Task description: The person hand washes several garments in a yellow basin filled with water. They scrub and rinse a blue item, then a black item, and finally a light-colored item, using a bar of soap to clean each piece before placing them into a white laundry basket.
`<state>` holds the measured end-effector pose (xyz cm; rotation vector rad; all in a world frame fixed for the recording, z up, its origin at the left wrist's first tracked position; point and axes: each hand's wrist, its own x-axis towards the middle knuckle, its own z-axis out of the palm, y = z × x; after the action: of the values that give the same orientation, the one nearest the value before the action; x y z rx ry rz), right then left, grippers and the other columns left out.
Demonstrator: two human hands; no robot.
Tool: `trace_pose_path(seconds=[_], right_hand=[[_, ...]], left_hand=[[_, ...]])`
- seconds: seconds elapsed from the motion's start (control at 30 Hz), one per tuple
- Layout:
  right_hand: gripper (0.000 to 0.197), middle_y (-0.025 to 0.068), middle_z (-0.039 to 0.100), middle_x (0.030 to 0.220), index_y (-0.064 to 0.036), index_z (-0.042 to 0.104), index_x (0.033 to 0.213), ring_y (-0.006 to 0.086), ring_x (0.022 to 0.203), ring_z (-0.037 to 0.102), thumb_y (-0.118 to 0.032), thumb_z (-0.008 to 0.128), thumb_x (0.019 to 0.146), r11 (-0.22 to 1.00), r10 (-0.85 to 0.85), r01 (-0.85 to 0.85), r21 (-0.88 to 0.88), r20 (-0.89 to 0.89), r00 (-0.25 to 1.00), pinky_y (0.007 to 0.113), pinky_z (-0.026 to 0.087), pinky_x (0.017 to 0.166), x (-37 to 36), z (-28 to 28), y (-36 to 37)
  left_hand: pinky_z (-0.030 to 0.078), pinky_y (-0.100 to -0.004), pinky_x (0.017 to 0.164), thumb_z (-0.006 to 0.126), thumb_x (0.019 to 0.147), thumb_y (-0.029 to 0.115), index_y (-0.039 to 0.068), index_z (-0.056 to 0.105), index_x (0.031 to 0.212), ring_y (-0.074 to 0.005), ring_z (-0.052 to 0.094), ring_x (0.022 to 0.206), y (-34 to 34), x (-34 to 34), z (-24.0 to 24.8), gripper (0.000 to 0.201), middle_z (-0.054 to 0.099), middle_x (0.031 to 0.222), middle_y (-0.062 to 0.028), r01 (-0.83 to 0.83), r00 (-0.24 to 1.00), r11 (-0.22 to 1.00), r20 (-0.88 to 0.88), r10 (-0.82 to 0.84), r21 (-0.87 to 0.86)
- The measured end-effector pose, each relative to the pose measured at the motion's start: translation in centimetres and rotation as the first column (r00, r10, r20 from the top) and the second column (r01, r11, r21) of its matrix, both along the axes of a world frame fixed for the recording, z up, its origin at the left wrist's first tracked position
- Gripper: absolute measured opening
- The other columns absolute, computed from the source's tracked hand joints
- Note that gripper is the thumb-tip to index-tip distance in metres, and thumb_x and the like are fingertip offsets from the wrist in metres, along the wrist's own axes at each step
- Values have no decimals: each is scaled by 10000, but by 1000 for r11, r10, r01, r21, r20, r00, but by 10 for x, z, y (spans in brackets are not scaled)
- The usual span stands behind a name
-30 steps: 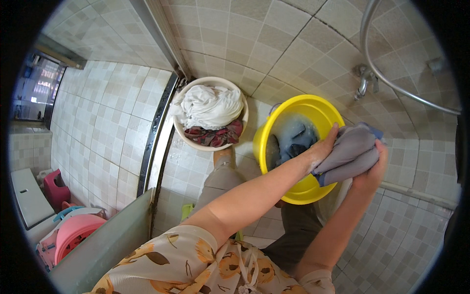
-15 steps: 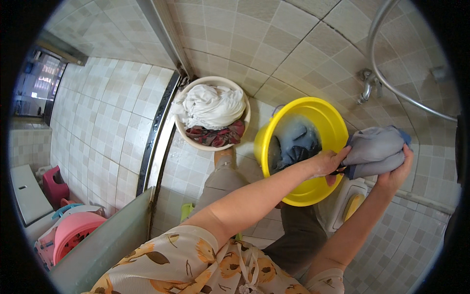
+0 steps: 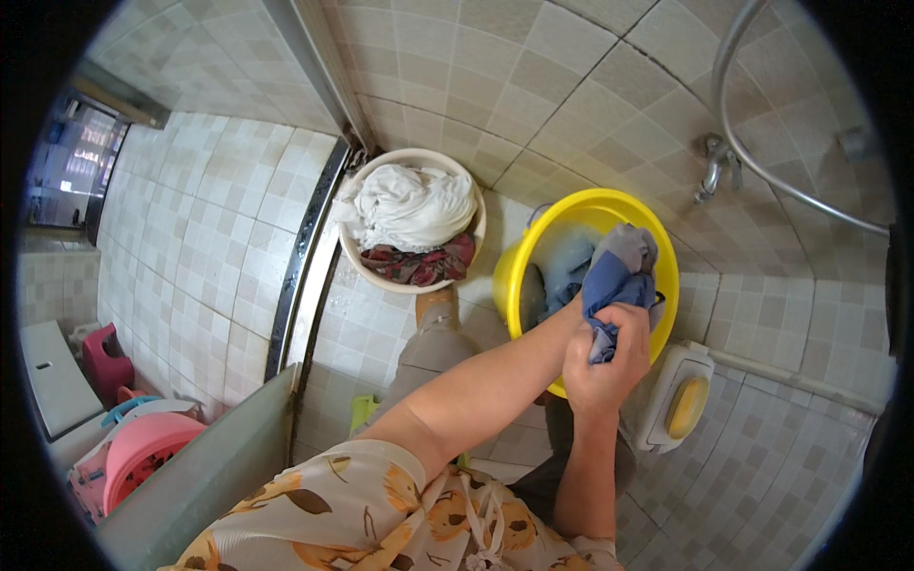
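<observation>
A grey and blue garment [image 3: 619,271] is bunched up over the yellow bucket [image 3: 662,247]. My right hand [image 3: 609,362] is closed on the garment's blue lower part, near the bucket's front rim. From the lower left my left forearm [image 3: 486,381] reaches to the same garment, and the cloth and my right hand cover the left hand's fingers. Cloudy water [image 3: 571,243] fills part of the bucket, with dark blue clothing [image 3: 562,285] soaking in it.
Left of the bucket stands a cream basin [image 3: 483,205] with white cloth [image 3: 414,205] and dark red patterned cloth [image 3: 424,262]. A yellow soap bar [image 3: 686,406] sits in a white holder [image 3: 657,419] at the right. A tap [image 3: 712,176] and hose [image 3: 728,105] are on the wall.
The garment, spread out to the right of the bucket before, is now gathered over it. My right hand has moved left, close to my left wrist.
</observation>
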<state>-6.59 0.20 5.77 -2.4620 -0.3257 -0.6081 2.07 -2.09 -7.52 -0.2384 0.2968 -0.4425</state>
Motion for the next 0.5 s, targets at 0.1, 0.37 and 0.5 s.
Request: trace_pose_path(seconds=[0.1,0.37,0.5], right_hand=[[163,170,539,742,-30,467,665,384,661,514,-172,521,725,949,-274,270,-164,-1,962,441,413,563,30,-29,-25],[296,205,600,890,-5,578,964,353,708,569,-173,496,735,920,-387,393,9,-146,910,412,452,671,79,-39,-66],[372,184,606,905,-26,573,1065,317,673,560,-153,514,720,976,-196,218,30,-327,924,358,457,655,15,-5,-10]], left_hand=[[485,-311,686,416,925,272,118,550,999,-174,562,781,7,-16,6,217,582,884,-79,4,983,994,182,-24,112],[477,-317,656,443,893,259,107,541,979,-176,561,775,14,-19,63,200,570,860,-64,87,993,794,-115,-22,602],[488,-346,673,446,891,325,105,512,1027,-196,558,815,18,-16,-12,267,560,884,-96,-68,958,997,284,52,46]])
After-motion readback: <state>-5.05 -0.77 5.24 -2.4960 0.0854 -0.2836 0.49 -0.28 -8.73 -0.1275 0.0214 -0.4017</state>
